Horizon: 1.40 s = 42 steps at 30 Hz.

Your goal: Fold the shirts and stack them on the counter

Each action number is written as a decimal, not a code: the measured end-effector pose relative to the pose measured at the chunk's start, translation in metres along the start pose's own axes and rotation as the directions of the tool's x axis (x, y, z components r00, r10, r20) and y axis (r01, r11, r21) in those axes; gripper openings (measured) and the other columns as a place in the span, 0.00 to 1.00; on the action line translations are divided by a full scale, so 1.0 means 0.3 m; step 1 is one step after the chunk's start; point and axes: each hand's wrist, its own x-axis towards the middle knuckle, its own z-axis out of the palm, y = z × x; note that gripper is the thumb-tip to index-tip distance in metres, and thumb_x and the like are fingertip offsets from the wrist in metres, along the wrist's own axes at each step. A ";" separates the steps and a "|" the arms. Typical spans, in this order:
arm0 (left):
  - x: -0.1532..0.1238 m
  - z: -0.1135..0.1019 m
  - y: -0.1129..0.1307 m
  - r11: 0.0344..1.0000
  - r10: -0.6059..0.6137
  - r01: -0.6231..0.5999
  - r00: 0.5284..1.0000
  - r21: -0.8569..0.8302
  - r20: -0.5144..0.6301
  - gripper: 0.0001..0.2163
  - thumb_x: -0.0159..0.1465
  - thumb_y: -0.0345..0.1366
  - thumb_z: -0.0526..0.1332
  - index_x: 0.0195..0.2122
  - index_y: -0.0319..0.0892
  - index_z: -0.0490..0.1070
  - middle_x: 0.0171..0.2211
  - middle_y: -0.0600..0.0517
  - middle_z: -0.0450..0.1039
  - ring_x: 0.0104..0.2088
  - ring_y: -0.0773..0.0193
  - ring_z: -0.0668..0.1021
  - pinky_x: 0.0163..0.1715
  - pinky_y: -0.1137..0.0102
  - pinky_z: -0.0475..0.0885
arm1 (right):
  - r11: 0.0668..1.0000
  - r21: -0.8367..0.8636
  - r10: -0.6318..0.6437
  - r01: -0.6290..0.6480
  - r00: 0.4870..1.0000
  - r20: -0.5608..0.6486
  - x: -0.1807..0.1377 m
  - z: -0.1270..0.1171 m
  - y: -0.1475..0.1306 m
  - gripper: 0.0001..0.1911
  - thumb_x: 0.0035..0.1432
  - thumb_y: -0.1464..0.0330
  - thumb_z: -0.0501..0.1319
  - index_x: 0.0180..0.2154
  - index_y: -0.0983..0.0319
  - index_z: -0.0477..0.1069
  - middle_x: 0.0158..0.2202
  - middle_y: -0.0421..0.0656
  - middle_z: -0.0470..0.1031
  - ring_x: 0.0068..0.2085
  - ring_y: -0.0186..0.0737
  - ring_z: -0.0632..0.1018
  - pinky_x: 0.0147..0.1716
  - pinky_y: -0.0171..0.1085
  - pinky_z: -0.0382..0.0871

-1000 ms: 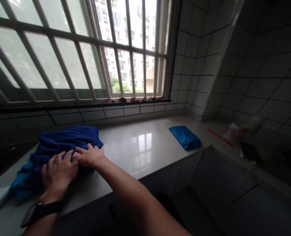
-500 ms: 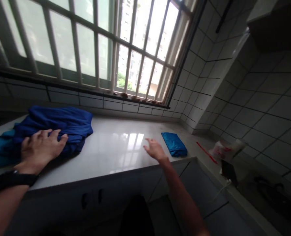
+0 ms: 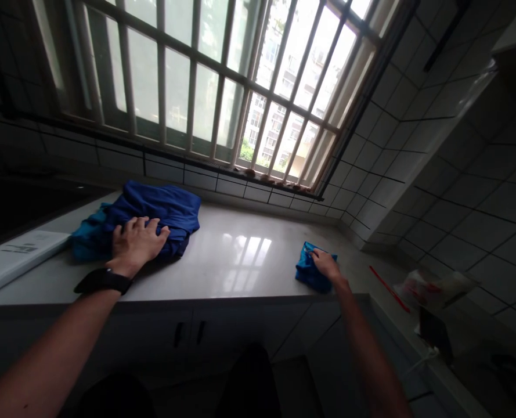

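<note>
A rumpled pile of dark blue clothing (image 3: 157, 203) lies on the counter at the left, with lighter teal-blue fabric (image 3: 90, 235) showing under its left side. My left hand (image 3: 138, 244), a black band on its wrist, rests on the near part of the pile with fingers spread. Farther right, close to the front edge, is a small folded bright blue garment (image 3: 312, 276). My right hand (image 3: 326, 264) is closed on its upper part, its fingertips partly hidden. What kind of garment each one is cannot be made out.
A white flat box (image 3: 26, 255) lies at the left beside a dark recessed area. A red strip (image 3: 388, 287), a plastic bag (image 3: 427, 287) and a dark phone-like object (image 3: 435, 334) with a white cable are on the right counter. A barred window (image 3: 240, 87) stands behind.
My right hand has moved right onto the folded blue garment, which now sits somewhat farther left on the counter. My left hand stays on the pile. The camera view has swung left.
</note>
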 end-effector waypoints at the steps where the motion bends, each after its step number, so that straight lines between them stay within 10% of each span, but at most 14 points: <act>1: -0.003 -0.005 0.003 1.000 -0.002 0.002 1.000 0.000 0.004 0.28 0.73 0.46 0.48 0.67 0.32 0.65 0.71 0.36 0.59 0.70 0.44 0.59 0.69 0.48 0.52 | 1.000 0.013 0.010 -0.010 1.000 0.013 0.032 -0.008 -0.020 0.16 0.74 0.63 0.54 0.46 0.58 0.80 0.43 0.48 0.82 0.44 0.44 0.81 0.45 0.40 0.75; 7: -0.025 -0.028 0.020 1.000 -0.007 0.007 1.000 -0.013 0.006 0.29 0.74 0.45 0.47 0.68 0.30 0.64 0.71 0.34 0.59 0.71 0.43 0.59 0.69 0.47 0.51 | 0.980 0.093 -0.171 0.173 0.985 -0.029 0.172 -0.121 -0.210 0.14 0.67 0.62 0.59 0.34 0.59 0.80 0.33 0.46 0.81 0.35 0.43 0.78 0.37 0.37 0.68; 13: -0.030 -0.028 0.030 1.000 -0.027 0.027 1.000 -0.003 0.004 0.30 0.72 0.45 0.46 0.68 0.32 0.65 0.71 0.34 0.59 0.72 0.42 0.59 0.70 0.49 0.52 | 0.807 0.386 -0.172 0.446 0.804 -0.569 0.212 -0.193 -0.353 0.24 0.70 0.51 0.53 0.29 0.59 0.72 0.29 0.42 0.73 0.34 0.41 0.73 0.37 0.38 0.68; 17: -0.028 -0.026 0.031 0.999 -0.048 0.048 0.999 -0.008 -0.026 0.29 0.70 0.45 0.47 0.67 0.36 0.69 0.70 0.35 0.63 0.71 0.41 0.61 0.69 0.48 0.55 | 0.769 0.493 -0.319 0.407 0.913 -0.255 0.178 -0.101 -0.389 0.28 0.68 0.47 0.54 0.25 0.59 0.70 0.24 0.40 0.69 0.28 0.39 0.71 0.31 0.36 0.66; 23: -0.031 -0.022 0.024 0.999 -0.037 0.037 0.999 0.005 -0.029 0.30 0.69 0.46 0.46 0.67 0.38 0.68 0.70 0.36 0.63 0.71 0.42 0.61 0.69 0.48 0.55 | 0.789 0.556 -0.214 0.260 0.966 -0.149 0.039 0.104 -0.425 0.24 0.72 0.54 0.50 0.27 0.59 0.70 0.27 0.41 0.74 0.31 0.39 0.74 0.32 0.35 0.68; 27: -0.036 -0.021 0.029 0.999 -0.046 0.046 0.999 0.018 -0.020 0.30 0.70 0.46 0.45 0.68 0.37 0.67 0.71 0.35 0.61 0.71 0.42 0.61 0.69 0.47 0.54 | 0.781 0.579 -0.462 0.233 0.840 0.284 -0.021 0.153 -0.431 0.22 0.73 0.57 0.51 0.34 0.60 0.77 0.29 0.42 0.79 0.30 0.37 0.78 0.32 0.34 0.70; 32: -0.033 -0.024 0.026 0.999 -0.027 0.028 0.999 0.042 -0.017 0.30 0.71 0.45 0.45 0.68 0.35 0.67 0.71 0.34 0.61 0.71 0.42 0.60 0.69 0.48 0.54 | 0.910 0.359 -0.255 0.208 0.963 0.088 -0.011 0.177 -0.395 0.19 0.70 0.64 0.58 0.59 0.61 0.72 0.52 0.50 0.80 0.49 0.44 0.81 0.45 0.38 0.73; 37: -0.090 -0.045 0.077 1.000 -0.013 0.017 0.989 0.025 -0.145 0.27 0.71 0.42 0.50 0.67 0.32 0.65 0.70 0.30 0.61 0.71 0.37 0.60 0.68 0.42 0.54 | 0.966 0.117 -0.259 0.232 0.903 0.343 -0.014 0.265 -0.367 0.23 0.61 0.65 0.70 0.56 0.60 0.73 0.56 0.51 0.78 0.54 0.51 0.80 0.48 0.39 0.72; 40: -0.184 -0.012 0.169 0.981 0.176 -0.190 0.954 -0.037 -0.244 0.27 0.66 0.37 0.57 0.66 0.35 0.66 0.68 0.32 0.64 0.69 0.37 0.65 0.68 0.46 0.59 | 0.967 0.131 -0.252 0.220 0.909 0.334 -0.025 0.294 -0.368 0.22 0.62 0.66 0.69 0.57 0.58 0.72 0.56 0.48 0.79 0.53 0.51 0.80 0.46 0.38 0.72; 42: -0.249 0.042 0.236 0.915 0.343 -0.356 0.934 -0.192 -0.095 0.24 0.64 0.40 0.62 0.60 0.38 0.72 0.59 0.35 0.74 0.60 0.41 0.75 0.62 0.52 0.69 | 0.967 0.127 -0.250 0.221 0.922 0.296 -0.045 0.298 -0.377 0.22 0.64 0.65 0.67 0.59 0.58 0.70 0.57 0.49 0.78 0.54 0.51 0.79 0.45 0.38 0.71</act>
